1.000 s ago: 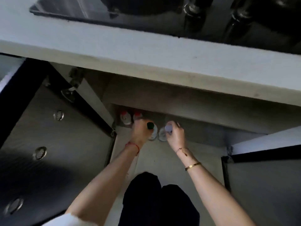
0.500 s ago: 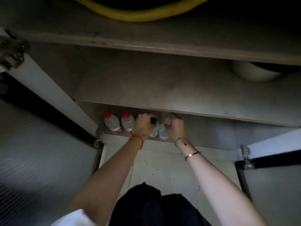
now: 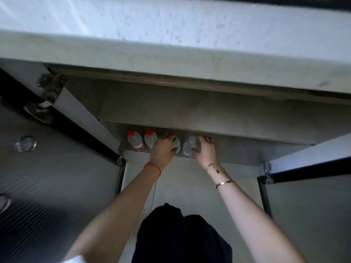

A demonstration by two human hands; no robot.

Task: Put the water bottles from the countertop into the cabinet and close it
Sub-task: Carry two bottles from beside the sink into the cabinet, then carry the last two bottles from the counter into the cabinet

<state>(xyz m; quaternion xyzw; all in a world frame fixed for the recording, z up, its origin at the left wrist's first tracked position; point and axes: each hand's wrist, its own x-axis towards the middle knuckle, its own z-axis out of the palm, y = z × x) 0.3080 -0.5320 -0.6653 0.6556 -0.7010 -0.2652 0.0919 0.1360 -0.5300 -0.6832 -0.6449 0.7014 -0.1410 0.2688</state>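
Note:
Two clear water bottles with red caps (image 3: 134, 141) (image 3: 150, 138) stand side by side at the left on the cabinet floor (image 3: 245, 152). My left hand (image 3: 163, 149) is wrapped around a green-capped bottle (image 3: 176, 144) just right of them. My right hand (image 3: 205, 149) grips a bottle with a pale cap (image 3: 188, 147) beside it. Both held bottles stand upright on the cabinet's bottom board, under its inner shelf (image 3: 190, 111).
The left cabinet door (image 3: 47, 177) hangs wide open, with round holes and hinges (image 3: 47, 95). The right door (image 3: 311, 196) is open too. The pale countertop edge (image 3: 171, 54) overhangs above. My dark-trousered knees (image 3: 180, 234) are close to the cabinet front.
The camera has tilted back up, so the countertop edge shows again. Both hands stay on their bottles at the same spot in the cabinet.

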